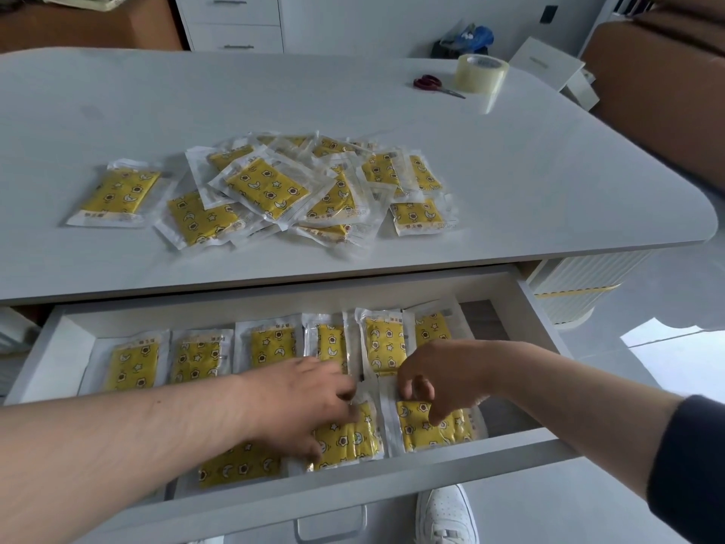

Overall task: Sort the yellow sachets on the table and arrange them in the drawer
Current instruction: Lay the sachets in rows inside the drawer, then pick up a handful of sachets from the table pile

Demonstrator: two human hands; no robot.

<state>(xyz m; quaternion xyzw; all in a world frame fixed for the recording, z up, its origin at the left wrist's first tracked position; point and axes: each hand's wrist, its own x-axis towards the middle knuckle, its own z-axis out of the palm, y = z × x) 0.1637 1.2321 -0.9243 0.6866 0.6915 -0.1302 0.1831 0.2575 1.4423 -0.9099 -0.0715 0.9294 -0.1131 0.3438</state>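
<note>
A loose heap of yellow sachets (274, 190) with star and moon prints lies on the white table (549, 170). Below it the white drawer (55, 359) stands pulled out, with a back row of several sachets (270, 345) laid side by side. In the front row, my left hand (302, 402) presses flat on one sachet (353, 437). My right hand (435, 378) pinches the top edge of the neighbouring sachet (435, 426) with bent fingers. Another front-row sachet (235, 465) is partly hidden under my left forearm.
Red-handled scissors (431, 84) and a roll of clear tape (480, 74) lie at the table's far right. A white cabinet (231, 21) stands behind the table. A white shoe (445, 516) shows below the drawer's front handle (333, 528).
</note>
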